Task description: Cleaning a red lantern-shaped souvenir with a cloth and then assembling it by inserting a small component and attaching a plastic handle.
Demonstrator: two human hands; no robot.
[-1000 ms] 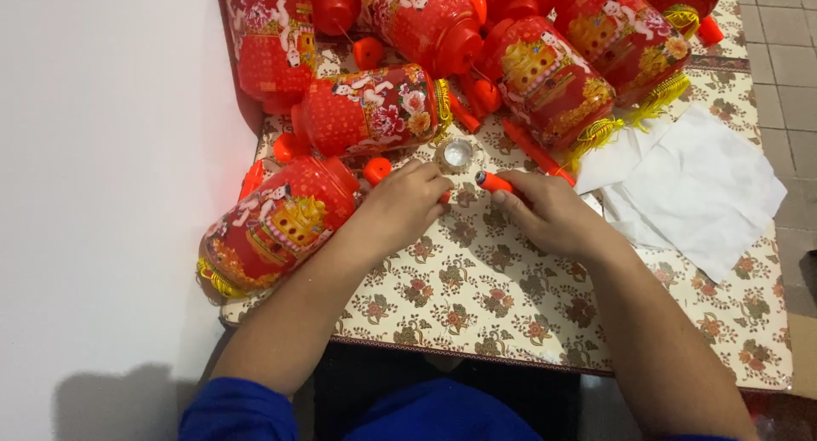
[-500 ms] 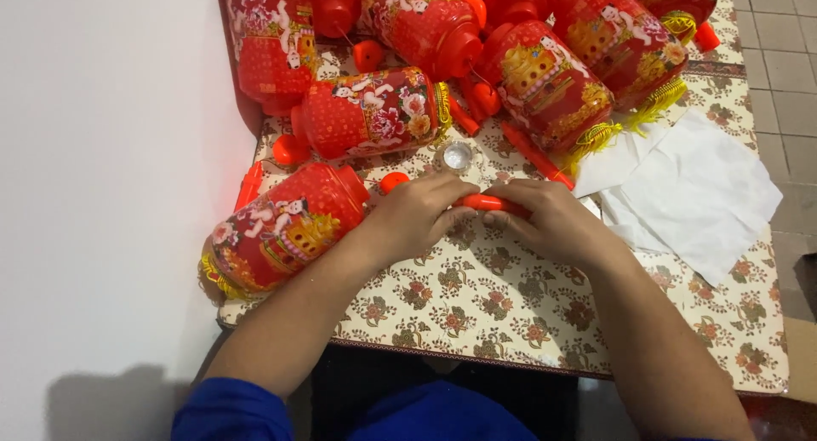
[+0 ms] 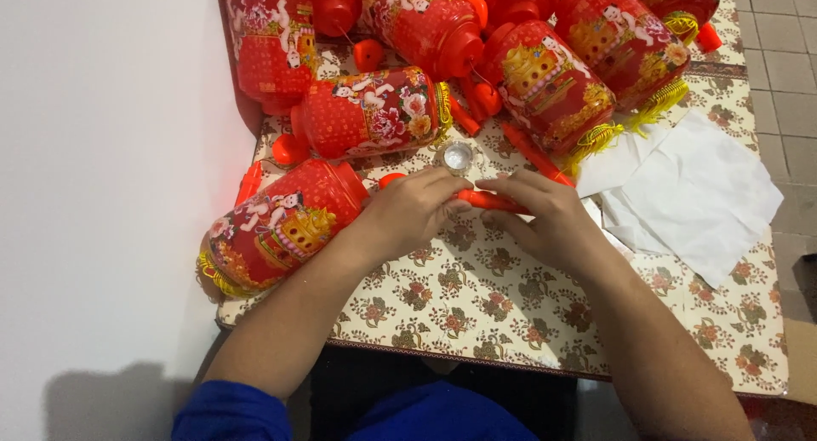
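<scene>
i hold a slim red stick [image 3: 489, 201] level between both hands, low over the patterned tablecloth [image 3: 511, 296], so that each end is pinched and the middle shows between them. my left hand [image 3: 413, 213] is curled nearly closed, fingertips gripping the stick's left end; the right hand [image 3: 545, 215] is half closed, fingers laid over the right end, thumb under it by my reading. both forearms come in from the near edge and meet at the table's middle, wrists flat. a small clear round cap [image 3: 458, 157] sits just beyond my fingers, apart from them. the nearest red lantern [image 3: 281, 224] lies on its side just beside my left wrist; whether it touches, i cannot tell. more lanterns [image 3: 545, 83] are heaped at the far side, and white tissue sheets [image 3: 689, 190] lie to the right, well clear of the work.
</scene>
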